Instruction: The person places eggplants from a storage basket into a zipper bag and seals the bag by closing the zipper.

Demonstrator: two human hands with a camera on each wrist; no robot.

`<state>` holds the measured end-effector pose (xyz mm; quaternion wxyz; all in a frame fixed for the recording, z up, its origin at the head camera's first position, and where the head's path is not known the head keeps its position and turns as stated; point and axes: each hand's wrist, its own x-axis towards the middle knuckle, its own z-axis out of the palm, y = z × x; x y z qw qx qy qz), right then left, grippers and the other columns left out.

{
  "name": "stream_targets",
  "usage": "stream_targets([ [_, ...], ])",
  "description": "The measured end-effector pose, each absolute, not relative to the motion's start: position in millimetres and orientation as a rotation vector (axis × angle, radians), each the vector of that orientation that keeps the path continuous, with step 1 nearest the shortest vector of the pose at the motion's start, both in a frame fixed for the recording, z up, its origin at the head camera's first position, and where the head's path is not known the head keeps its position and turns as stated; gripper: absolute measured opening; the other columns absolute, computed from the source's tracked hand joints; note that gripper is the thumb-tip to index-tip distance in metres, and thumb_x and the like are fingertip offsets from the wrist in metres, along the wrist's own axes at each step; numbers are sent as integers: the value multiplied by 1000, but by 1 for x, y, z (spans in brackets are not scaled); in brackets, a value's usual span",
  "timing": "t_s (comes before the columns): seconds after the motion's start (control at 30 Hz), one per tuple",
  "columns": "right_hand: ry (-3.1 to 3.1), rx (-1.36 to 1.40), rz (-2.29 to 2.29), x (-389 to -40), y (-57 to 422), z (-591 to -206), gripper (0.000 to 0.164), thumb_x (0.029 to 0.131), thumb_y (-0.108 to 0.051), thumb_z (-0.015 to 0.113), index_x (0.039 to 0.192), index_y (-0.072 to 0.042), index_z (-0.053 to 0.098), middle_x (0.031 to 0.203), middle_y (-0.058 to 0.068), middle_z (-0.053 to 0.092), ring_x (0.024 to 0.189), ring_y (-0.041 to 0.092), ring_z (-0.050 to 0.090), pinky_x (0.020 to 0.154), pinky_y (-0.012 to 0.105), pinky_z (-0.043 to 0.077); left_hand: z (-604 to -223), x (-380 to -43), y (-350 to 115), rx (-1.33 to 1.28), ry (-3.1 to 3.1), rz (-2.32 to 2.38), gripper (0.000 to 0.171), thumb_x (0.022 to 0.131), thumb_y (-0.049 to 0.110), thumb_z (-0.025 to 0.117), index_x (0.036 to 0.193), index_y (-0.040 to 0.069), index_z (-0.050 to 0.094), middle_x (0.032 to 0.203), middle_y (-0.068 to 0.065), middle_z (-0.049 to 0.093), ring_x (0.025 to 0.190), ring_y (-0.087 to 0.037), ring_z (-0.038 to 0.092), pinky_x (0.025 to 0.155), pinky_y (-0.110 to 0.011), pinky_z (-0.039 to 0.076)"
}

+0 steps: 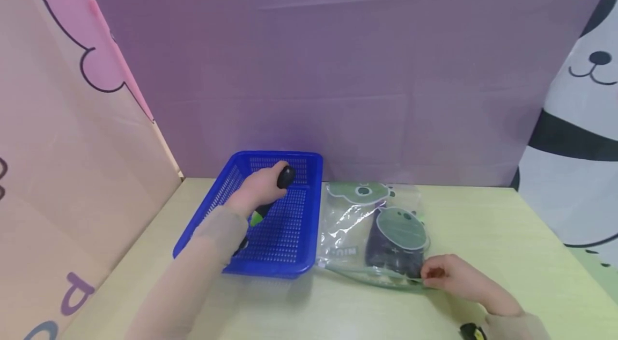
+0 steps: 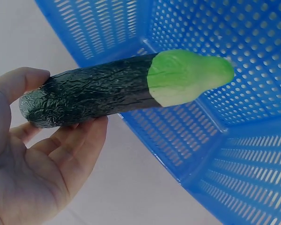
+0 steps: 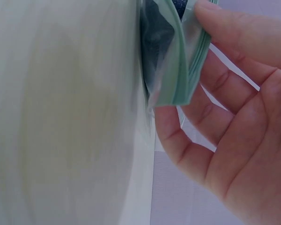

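Note:
My left hand (image 1: pixel 263 184) is over the blue plastic basket (image 1: pixel 316 211), gripping a dark eggplant (image 2: pixel 98 91) by its rounded end. Its bright green cap and stem point away from the palm, toward the basket's mesh in the left wrist view. To the right of the basket lies a clear zip bag (image 1: pixel 345 227) with green cartoon prints, and a dark bulky item (image 1: pixel 386 251) shows inside it. With thumb and fingers, my right hand (image 1: pixel 454 275) pinches the green zip edge (image 3: pixel 180 86) at the bag's near right corner, where the lips stand slightly apart.
The pale wooden table (image 1: pixel 487 233) runs back to a purple cloth backdrop (image 1: pixel 362 61). A printed cloth (image 1: pixel 87 141) borders the left side, and a panda print (image 1: pixel 574 168) the right. The basket's raised rim stands directly beside the bag.

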<state>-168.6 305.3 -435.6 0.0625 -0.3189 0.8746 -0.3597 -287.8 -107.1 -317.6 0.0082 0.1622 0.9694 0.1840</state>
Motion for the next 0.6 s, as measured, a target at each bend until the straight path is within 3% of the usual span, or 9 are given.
stream_targets([
  [0.6, 2642, -988, -1106, -170, 305, -436, 5, 83, -4, 67, 81, -7, 64, 77, -5, 65, 74, -7, 55, 59, 20, 50, -303, -278, -94, 612, 3106, 644, 67, 87, 22, 64, 145, 17, 30, 117, -14, 63, 96, -27, 64, 82, -45, 54],
])
